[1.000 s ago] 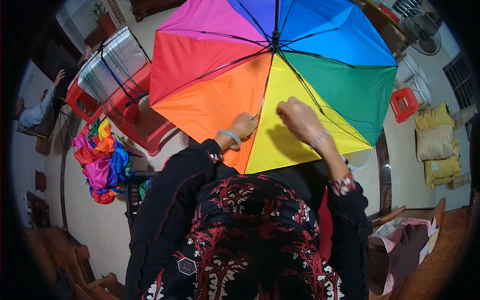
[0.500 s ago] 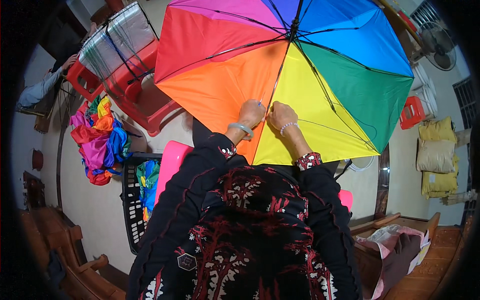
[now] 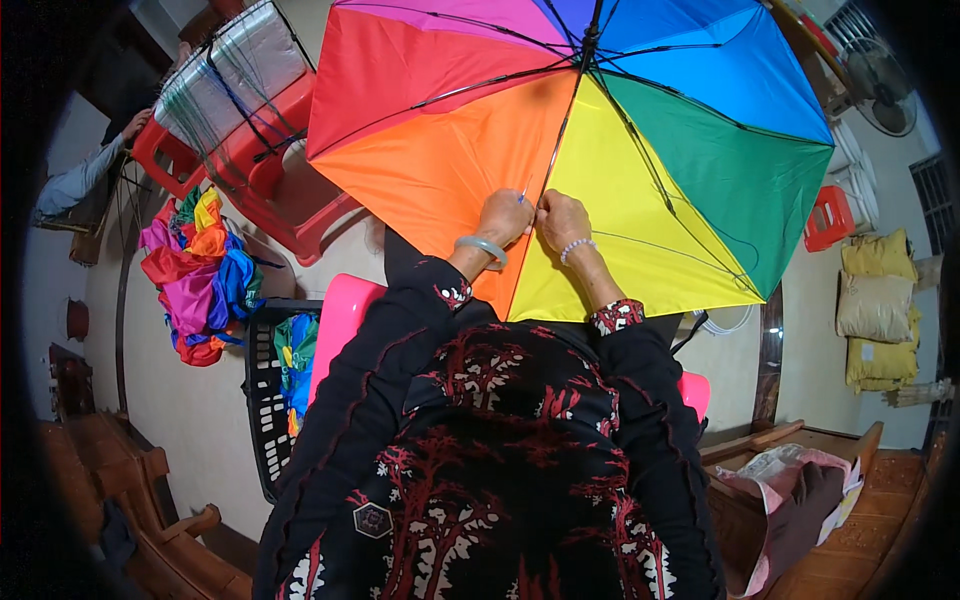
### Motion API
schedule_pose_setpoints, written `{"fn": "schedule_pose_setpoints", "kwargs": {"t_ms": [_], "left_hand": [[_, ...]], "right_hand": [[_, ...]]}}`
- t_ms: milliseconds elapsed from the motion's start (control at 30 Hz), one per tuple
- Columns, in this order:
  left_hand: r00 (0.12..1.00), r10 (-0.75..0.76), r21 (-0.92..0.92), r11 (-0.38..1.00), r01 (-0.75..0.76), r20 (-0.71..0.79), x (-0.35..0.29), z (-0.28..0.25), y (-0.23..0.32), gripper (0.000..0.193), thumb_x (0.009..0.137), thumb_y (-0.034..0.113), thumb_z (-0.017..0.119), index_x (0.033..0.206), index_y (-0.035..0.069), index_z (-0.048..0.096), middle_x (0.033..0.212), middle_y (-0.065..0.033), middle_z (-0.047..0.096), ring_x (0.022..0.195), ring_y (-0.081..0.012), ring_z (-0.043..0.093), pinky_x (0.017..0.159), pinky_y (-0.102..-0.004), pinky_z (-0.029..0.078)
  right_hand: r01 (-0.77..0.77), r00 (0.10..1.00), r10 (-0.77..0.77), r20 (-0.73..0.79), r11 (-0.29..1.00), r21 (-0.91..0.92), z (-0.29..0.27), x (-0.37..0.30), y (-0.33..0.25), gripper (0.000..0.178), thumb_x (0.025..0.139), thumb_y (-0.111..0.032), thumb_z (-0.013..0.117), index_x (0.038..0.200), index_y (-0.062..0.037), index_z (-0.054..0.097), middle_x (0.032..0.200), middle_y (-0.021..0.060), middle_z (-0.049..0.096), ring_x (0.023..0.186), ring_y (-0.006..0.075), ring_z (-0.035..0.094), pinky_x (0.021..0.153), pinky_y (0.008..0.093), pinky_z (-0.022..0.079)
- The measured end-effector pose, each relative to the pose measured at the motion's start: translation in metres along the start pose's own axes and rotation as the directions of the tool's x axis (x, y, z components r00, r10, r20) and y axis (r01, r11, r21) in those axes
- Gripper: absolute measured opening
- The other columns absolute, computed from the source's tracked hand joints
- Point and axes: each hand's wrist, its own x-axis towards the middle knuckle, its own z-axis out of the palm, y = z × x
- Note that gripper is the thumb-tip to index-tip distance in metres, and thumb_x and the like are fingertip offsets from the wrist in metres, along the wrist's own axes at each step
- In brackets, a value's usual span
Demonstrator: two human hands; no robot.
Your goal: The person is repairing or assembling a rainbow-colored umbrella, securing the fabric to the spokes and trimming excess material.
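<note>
An open umbrella (image 3: 420,150) with rainbow panels lies inside up before me, its black ribs showing. Both hands meet at the rib (image 3: 567,115) along the seam between the orange and yellow panels. My left hand (image 3: 503,218), with a pale bangle, is closed over the orange side; a thin, pale, pointed thing shows at its fingers. Closed too, my right hand (image 3: 566,222), with a beaded bracelet, presses its fingertips by the rib on the yellow side. What each pinches is hidden. A dark thread (image 3: 660,248) trails across the yellow panel to the green one.
At left, colourful folded fabric (image 3: 195,285) is heaped beside a black basket (image 3: 265,400) holding more. Red stools (image 3: 290,215) carry a silvery box (image 3: 235,85); another person's arm (image 3: 90,175) is beyond. A fan (image 3: 878,88) and stacked sacks (image 3: 875,305) stand at right.
The umbrella has shifted slightly, its near edge a little higher in view. My right hand has moved only slightly; both hands stay closed at the same seam.
</note>
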Motion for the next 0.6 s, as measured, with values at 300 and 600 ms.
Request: {"fn": "schedule_pose_setpoints", "kwargs": {"t_ms": [300, 600], "left_hand": [[0.998, 0.025, 0.159, 0.987, -0.014, -0.062, 0.011, 0.005, -0.005, 0.020, 0.072, 0.014, 0.052, 0.068, -0.003, 0.062, 0.066, -0.0199, 0.061, 0.067, -0.0336, 0.061, 0.064, -0.0410, 0.048], [0.981, 0.152, 0.423, 0.902, -0.087, -0.122, 0.009, 0.016, -0.002, 0.018, 0.073, 0.012, 0.053, 0.075, -0.004, 0.061, 0.066, -0.0190, 0.061, 0.063, -0.0333, 0.061, 0.058, -0.0405, 0.049]], "right_hand": [[-0.072, 0.993, 0.066, -0.097, 0.996, -0.060, 0.003, 0.006, 0.003, 0.011, 0.075, -0.011, 0.054, 0.077, -0.0010, 0.059, 0.077, 0.0185, 0.061, 0.075, 0.0337, 0.060, 0.070, 0.0415, 0.048], [-0.067, 0.998, 0.067, 0.000, 0.989, -0.129, 0.005, 0.013, 0.010, 0.011, 0.074, -0.012, 0.054, 0.078, -0.0049, 0.061, 0.079, 0.0165, 0.062, 0.078, 0.0329, 0.059, 0.071, 0.0400, 0.048]]}}
